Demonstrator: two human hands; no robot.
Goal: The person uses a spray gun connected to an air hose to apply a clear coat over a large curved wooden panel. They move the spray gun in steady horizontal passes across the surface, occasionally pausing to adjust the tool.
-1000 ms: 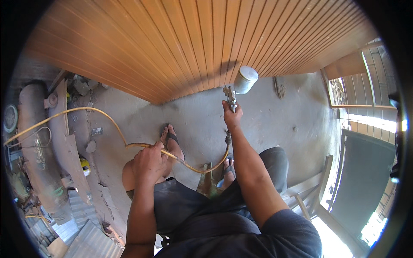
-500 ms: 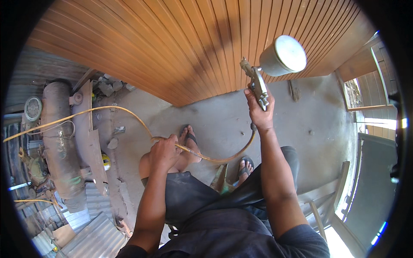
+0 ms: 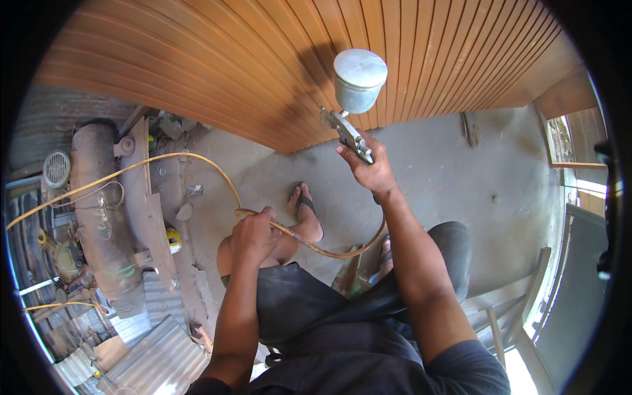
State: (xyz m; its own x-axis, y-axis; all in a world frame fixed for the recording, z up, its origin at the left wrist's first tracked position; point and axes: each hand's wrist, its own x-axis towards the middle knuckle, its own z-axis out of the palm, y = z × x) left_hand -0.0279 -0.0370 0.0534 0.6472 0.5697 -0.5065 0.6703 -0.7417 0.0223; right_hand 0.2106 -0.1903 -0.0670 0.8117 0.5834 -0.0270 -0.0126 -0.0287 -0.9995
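Observation:
My right hand (image 3: pixel 372 166) is closed round the handle of a metal spray gun (image 3: pixel 349 135). A round silver paint cup (image 3: pixel 359 82) with a lid sits on top of the gun, whose nozzle points up and left at a brown slatted wooden panel (image 3: pixel 263 72). A yellow air hose (image 3: pixel 332 254) hangs in a loop below my right wrist. At the left, my left hand (image 3: pixel 252 238) grips this hose above my knee. Most of the trigger is hidden by my fingers.
On the left lies a rusty cylindrical tank (image 3: pixel 102 204) beside a motor with a round grille (image 3: pixel 56 168). Corrugated metal sheets (image 3: pixel 158 362) lie lower left. A bundle of bristles (image 3: pixel 472 130) rests on the concrete floor (image 3: pixel 461 171). A dark panel (image 3: pixel 571 289) stands at the right.
My right hand has swung the spray gun left along the slatted panel, and the cup now stands more upright in view. My left hand keeps its hold on the hose.

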